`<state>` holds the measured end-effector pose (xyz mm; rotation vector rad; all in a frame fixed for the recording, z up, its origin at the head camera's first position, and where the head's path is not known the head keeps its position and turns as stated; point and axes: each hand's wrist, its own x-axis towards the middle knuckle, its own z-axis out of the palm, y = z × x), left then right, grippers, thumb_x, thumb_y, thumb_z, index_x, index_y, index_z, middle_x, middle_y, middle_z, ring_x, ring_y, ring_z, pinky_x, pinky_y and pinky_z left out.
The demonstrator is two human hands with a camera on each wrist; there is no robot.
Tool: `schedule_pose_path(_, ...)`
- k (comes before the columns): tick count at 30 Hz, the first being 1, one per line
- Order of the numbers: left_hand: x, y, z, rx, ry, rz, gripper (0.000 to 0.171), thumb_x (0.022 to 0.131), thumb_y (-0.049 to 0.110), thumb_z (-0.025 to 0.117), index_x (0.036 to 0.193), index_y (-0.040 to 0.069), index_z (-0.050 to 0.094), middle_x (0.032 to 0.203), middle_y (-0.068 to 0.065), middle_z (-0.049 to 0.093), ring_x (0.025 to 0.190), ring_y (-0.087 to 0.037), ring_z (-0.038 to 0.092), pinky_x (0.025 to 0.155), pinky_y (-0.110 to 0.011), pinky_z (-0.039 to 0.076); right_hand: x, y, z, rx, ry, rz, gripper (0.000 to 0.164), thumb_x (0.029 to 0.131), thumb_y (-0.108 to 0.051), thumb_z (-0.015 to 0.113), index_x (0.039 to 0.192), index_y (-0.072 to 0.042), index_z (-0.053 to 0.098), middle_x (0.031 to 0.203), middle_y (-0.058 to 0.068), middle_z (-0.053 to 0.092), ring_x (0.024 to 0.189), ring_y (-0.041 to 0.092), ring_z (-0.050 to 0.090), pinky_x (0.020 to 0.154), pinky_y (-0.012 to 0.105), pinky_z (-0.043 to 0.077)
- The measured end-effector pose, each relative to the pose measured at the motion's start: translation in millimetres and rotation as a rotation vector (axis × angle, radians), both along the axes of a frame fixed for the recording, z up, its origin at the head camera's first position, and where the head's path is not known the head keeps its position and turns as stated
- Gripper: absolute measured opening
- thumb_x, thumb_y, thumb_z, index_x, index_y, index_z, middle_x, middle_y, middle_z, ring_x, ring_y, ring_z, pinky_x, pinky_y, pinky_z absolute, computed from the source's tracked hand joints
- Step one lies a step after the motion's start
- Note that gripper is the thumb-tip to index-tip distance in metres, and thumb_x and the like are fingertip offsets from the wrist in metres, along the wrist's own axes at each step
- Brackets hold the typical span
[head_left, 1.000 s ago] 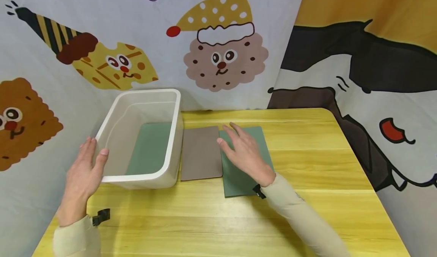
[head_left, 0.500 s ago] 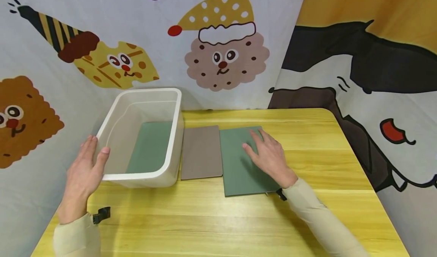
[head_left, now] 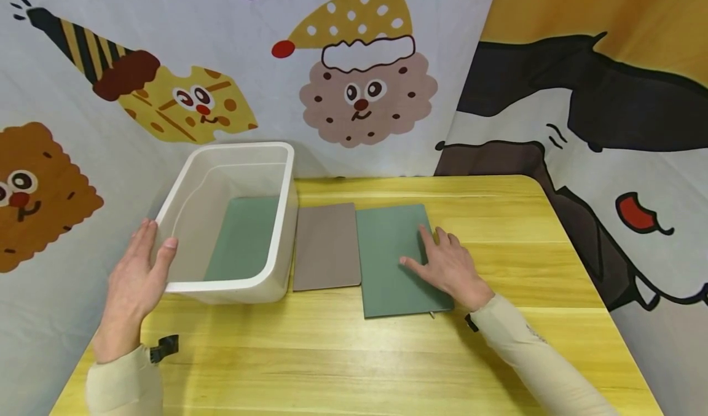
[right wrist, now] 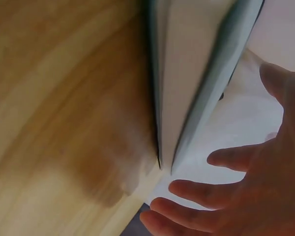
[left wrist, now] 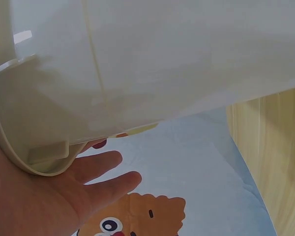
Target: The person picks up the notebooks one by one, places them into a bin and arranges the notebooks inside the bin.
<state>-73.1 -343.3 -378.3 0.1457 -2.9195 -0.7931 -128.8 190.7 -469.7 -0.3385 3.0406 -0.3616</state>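
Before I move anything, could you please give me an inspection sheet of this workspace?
Surface: yellow wood-grain table.
Job's things: white bin with a green flat item lying inside; brown flat item to the bin's right; green book to the right of that.
Clutter: nothing seen.
Hands: left hand touches the bin at its near-left corner; right hand is over the green book's right edge, contact unclear.
Cables: nothing seen.
Surroundings: cartoon-printed cloth behind the table.

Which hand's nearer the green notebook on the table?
The right hand: it's over the right edge of the green notebook; the left hand is farther left, at the white bin.
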Motion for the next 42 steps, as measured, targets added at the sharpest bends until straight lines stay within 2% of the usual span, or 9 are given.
schedule_pose_path(4, 0.1, 0, -0.3, -0.002, -0.007, 0.004, 0.075, 0.112, 0.052, 0.024, 0.165, 0.001, 0.011, 0.171, -0.024, 0.005, 0.153, -0.054, 0.007, 0.113, -0.079, 0.009, 2.3, -2, -1.6, 0.023, -0.048, -0.013, 0.102, 0.092, -0.072, 0.06, 0.159, 0.0, 0.036, 0.14, 0.037, 0.05, 0.121, 0.057, 0.052, 0.088, 0.064, 0.052)
schedule_pose_path(9, 0.8, 0, -0.9, 0.0, -0.022, 0.009, 0.074, 0.112, 0.052, 0.025, 0.165, 0.003, 0.009, 0.171, -0.023, 0.004, 0.153, -0.055, 0.008, 0.112, -0.08, 0.009, 3.2, -5, -1.8, 0.053, -0.088, -0.029, 0.104, 0.089, -0.071, 0.066, 0.158, 0.002, 0.038, 0.131, 0.036, 0.054, 0.111, 0.053, 0.056, 0.08, 0.059, 0.053)
schedule_pose_path(15, 1.2, 0, -1.4, -0.001, -0.031, 0.018, 0.074, 0.112, 0.052, 0.024, 0.166, 0.004, 0.008, 0.171, -0.022, 0.003, 0.152, -0.057, 0.009, 0.112, -0.08, 0.009, 0.1, -11, -0.5, -0.028, -0.135, -0.068, 0.107, 0.086, -0.063, 0.076, 0.157, 0.006, 0.036, 0.128, 0.041, 0.05, 0.1, 0.05, 0.054, 0.07, 0.055, 0.054)
schedule_pose_path(21, 1.4, 0, -1.8, 0.002, -0.029, 0.032, 0.074, 0.112, 0.052, 0.025, 0.166, 0.006, 0.007, 0.172, -0.022, 0.003, 0.15, -0.059, 0.011, 0.112, -0.08, 0.008, -6.7, -14, 0.0, -0.091, -0.169, -0.087, 0.112, 0.084, -0.056, 0.082, 0.156, 0.012, 0.03, 0.123, 0.046, 0.044, 0.081, 0.042, 0.051, 0.07, 0.052, 0.051)
schedule_pose_path(26, 1.5, 0, -1.2, 0.005, -0.012, 0.026, 0.073, 0.112, 0.051, 0.026, 0.166, 0.006, 0.009, 0.171, -0.023, 0.006, 0.149, -0.061, 0.014, 0.109, -0.083, 0.009, -15.7, -7, -3.5, -0.216, -0.283, -0.121, 0.125, 0.081, -0.054, 0.086, 0.162, 0.007, 0.014, 0.131, 0.044, 0.034, 0.08, 0.038, 0.051, 0.076, 0.05, 0.05)
schedule_pose_path(31, 0.4, -1, -0.4, 0.008, 0.002, 0.015, 0.072, 0.112, 0.05, 0.027, 0.166, 0.005, 0.011, 0.171, -0.023, 0.008, 0.148, -0.061, 0.016, 0.107, -0.084, 0.011, -21.0, -2, -4.4, -0.283, -0.347, -0.127, 0.126, 0.081, -0.052, 0.087, 0.166, -0.003, 0.008, 0.133, 0.041, 0.035, 0.079, 0.034, 0.052, 0.076, 0.045, 0.049)
schedule_pose_path(36, -0.7, -1, -0.4, 0.01, 0.005, 0.008, 0.072, 0.112, 0.049, 0.028, 0.166, 0.005, 0.012, 0.171, -0.022, 0.009, 0.148, -0.061, 0.016, 0.107, -0.084, 0.012, -20.6, 3, -5.8, -0.304, -0.332, -0.11, 0.118, 0.084, -0.05, 0.084, 0.167, -0.007, 0.011, 0.133, 0.039, 0.044, 0.08, 0.03, 0.049, 0.066, 0.038, 0.043)
schedule_pose_path(42, -0.3, -2, 0.1, 0.009, 0.009, 0.015, 0.072, 0.112, 0.05, 0.027, 0.166, 0.005, 0.012, 0.171, -0.023, 0.011, 0.147, -0.062, 0.017, 0.107, -0.084, 0.013, -17.8, 8, -7.8, -0.359, -0.246, -0.092, 0.101, 0.092, -0.04, 0.08, 0.166, -0.008, 0.02, 0.128, 0.035, 0.05, 0.08, 0.028, 0.048, 0.063, 0.035, 0.039)
